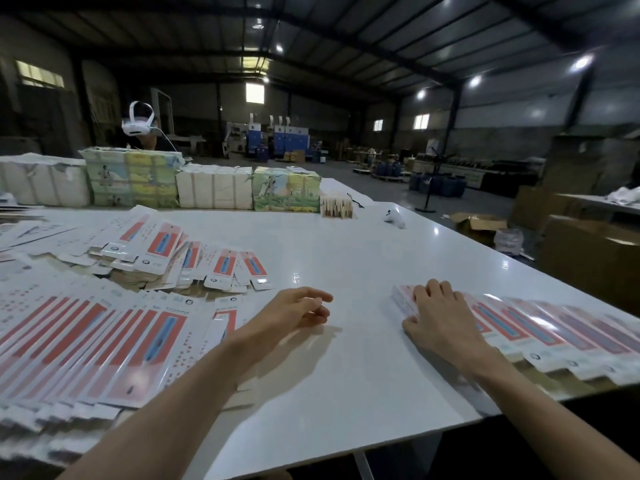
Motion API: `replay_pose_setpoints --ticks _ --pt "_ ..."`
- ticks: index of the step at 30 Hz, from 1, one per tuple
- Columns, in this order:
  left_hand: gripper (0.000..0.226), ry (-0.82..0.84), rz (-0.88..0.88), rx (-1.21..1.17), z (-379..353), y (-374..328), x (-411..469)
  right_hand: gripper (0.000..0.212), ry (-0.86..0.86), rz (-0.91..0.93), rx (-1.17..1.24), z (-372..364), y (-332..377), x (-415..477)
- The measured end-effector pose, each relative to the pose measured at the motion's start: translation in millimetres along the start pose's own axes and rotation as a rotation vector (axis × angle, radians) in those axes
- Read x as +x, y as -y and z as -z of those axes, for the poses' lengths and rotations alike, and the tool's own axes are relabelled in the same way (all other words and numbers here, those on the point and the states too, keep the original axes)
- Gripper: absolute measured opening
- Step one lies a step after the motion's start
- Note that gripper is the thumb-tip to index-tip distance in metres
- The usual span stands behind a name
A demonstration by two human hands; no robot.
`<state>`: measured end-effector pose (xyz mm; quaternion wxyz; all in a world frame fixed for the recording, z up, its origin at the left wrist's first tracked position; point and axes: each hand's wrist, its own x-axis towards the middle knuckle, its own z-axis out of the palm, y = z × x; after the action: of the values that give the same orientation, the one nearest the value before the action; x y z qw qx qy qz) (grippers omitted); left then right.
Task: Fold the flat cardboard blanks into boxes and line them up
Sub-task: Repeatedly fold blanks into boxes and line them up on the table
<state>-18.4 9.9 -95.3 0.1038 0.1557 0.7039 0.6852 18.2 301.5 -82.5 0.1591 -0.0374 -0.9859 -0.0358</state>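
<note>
We judge the task to be in its middle part. On our right side, a row of folded boxes (540, 327) lies along the near edge of the white table (346, 244), side by side, each one touching the next, with the red and blue printed faces up. The row runs out of the picture on the right, so we cannot say how many boxes are finished. The right hand (440, 317) rests on the last box (403, 299) at the left end of this row, with the fingers laid almost straight over its top and the thumb at its near side. It presses the box and does not clamp it, and we think it is setting this box in line with the others. The left hand (294, 311) hangs above the bare table between the two groups, with the fingers loosely bent and apart, and it holds nothing. It is near the flat blanks (86, 341), which are spread like a fan at our left. Behind them is a second, less tidy heap of blanks (180, 258). Both are large, so in our judgement much more is left to fold than is done. At the far edge of the table stand wrapped bundles (214, 192), and a white controller (394, 216) lies apart from them. Behind the bundles is a person with a white headset (138, 123).
</note>
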Motion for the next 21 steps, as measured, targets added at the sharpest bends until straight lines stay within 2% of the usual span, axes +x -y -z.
replay_pose_setpoints --ticks 7,9,15,18,21 --pt "0.025 0.013 -0.016 0.069 -3.8 -2.9 -3.4 0.043 0.060 -0.083 -0.106 8.5 -34.3 -0.1" --pt "0.025 0.016 -0.027 0.102 -4.7 -2.9 -4.4 0.039 0.010 -0.065 -0.093 9.9 -26.0 9.9" --pt "0.029 -0.041 -0.187 0.264 -9.0 -11.7 -8.0 0.040 -0.147 0.158 0.197 5.1 63.0 46.7" --pt "0.026 -0.137 -0.308 0.383 -6.0 -19.0 -8.6 0.025 -0.136 0.253 0.309 0.3 108.2 53.2" --pt "0.023 -0.196 -0.336 0.497 0.2 -31.0 -11.5 0.013 -0.123 0.329 0.417 -11.8 134.3 49.3"
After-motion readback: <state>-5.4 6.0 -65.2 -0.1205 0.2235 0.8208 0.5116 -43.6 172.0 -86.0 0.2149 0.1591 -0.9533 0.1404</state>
